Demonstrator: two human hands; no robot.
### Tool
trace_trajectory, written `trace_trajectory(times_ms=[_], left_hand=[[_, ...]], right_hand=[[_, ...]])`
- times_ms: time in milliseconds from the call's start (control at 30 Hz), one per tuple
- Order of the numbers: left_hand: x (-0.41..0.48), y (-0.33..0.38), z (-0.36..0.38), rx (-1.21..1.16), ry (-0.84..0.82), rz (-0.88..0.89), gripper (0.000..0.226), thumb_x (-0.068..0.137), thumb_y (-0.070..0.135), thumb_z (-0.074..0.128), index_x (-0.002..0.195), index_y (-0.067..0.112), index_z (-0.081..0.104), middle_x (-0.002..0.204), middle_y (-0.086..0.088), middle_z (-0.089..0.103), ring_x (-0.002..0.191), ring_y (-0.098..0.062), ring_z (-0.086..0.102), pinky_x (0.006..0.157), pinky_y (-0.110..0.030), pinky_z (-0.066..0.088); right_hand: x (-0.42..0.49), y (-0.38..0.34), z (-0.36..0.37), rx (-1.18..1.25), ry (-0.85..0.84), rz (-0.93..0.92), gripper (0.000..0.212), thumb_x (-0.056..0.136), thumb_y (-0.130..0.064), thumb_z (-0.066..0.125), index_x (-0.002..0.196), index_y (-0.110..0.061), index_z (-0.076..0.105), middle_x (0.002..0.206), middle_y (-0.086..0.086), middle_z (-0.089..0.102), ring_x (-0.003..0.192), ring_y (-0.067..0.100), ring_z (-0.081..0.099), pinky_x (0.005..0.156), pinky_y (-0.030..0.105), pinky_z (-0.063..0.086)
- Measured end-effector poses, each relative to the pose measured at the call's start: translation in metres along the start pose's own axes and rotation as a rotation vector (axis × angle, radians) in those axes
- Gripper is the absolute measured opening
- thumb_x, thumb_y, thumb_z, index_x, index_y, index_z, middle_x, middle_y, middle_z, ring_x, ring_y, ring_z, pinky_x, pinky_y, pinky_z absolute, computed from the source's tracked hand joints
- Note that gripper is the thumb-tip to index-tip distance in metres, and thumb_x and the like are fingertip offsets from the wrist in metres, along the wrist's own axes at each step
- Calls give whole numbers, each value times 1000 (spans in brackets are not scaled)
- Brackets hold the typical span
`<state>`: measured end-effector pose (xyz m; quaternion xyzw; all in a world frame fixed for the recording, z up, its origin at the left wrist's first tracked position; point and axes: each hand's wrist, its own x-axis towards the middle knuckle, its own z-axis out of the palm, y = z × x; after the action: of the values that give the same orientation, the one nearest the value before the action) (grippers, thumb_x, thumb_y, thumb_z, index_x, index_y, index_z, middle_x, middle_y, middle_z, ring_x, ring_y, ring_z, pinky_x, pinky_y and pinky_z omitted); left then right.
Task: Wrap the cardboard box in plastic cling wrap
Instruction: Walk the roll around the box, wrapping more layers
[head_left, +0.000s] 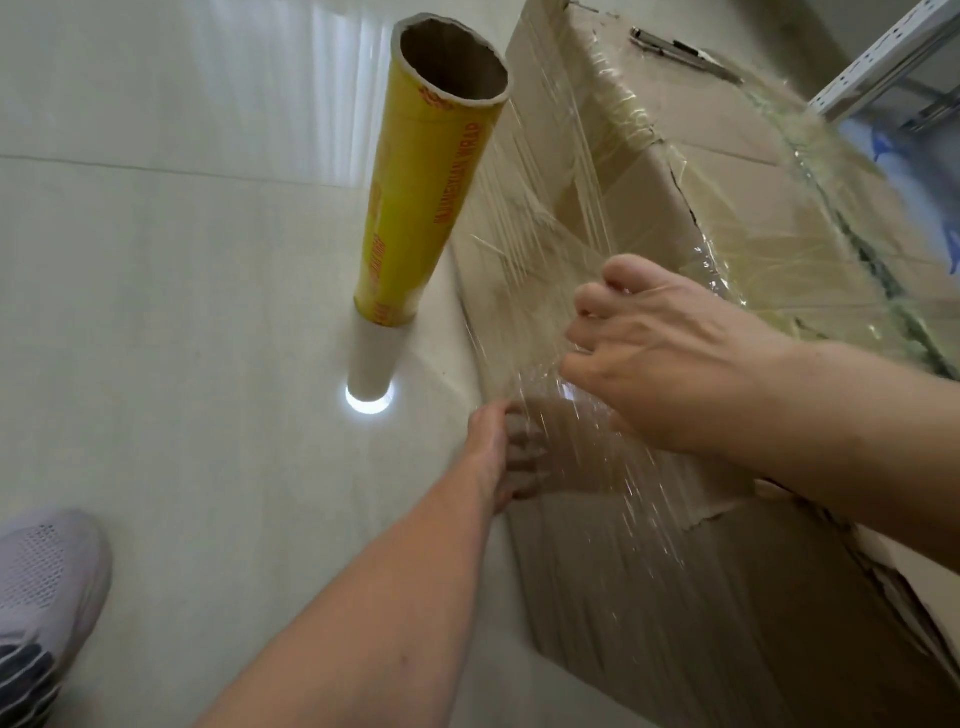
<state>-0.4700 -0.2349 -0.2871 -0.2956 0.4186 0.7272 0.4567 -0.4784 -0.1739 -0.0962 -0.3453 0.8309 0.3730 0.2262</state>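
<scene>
A large cardboard box (727, 171) stands on the floor at the right, its side and top covered with clear cling wrap (561, 249). A yellow cling wrap roll (421, 187) stands upright on the floor just left of the box, and film runs from it to the box side. My right hand (670, 348) has its fingers curled over the film against the side of the box. My left hand (511, 452) is lower on the same face, its fingers behind the film and blurred by it, so its hold is unclear.
The floor (182, 291) is glossy pale tile with a bright lamp reflection below the roll. A grey sneaker (41, 597) is at the lower left. A utility knife (680, 52) lies on the box top. A white metal shelf frame (883, 57) stands at the upper right.
</scene>
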Motion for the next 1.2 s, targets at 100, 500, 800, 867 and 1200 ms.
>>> trace_trajectory(times_ms=[100,500,800,867,1200], left_hand=[[9,4,-1,-7,29,10,22,84,37,53,84,16,60,73,-8,59,63,-25,57,67,-36,50],[28,7,0,-18,71,96,20,83,30,42,75,22,59,66,-1,52,42,-18,45,43,-21,38],[16,13,2,39,75,106,19,86,23,40,73,17,53,65,-5,56,51,-22,51,55,-30,47],[13,15,0,53,62,113,22,90,21,38,74,16,53,66,-5,55,53,-20,50,52,-27,43],[-7,39,1,-25,24,157,39,98,20,30,65,14,49,42,3,52,54,-14,42,45,-23,37]], right_hand=[[1,6,1,-1,17,18,14,91,-33,42,98,-27,53,97,-10,52,103,17,40,98,34,28],[-1,18,16,72,-15,67,36,89,-54,43,111,-27,51,118,-10,52,121,16,39,106,33,28],[-3,20,16,45,-15,60,46,88,-62,38,117,-28,50,123,-11,49,123,15,37,108,33,25],[-5,20,16,48,6,62,45,89,-60,37,118,-29,51,123,-12,50,125,14,36,109,32,23],[-5,26,10,91,50,46,27,95,-38,37,115,-35,55,119,-19,53,126,8,36,108,29,22]])
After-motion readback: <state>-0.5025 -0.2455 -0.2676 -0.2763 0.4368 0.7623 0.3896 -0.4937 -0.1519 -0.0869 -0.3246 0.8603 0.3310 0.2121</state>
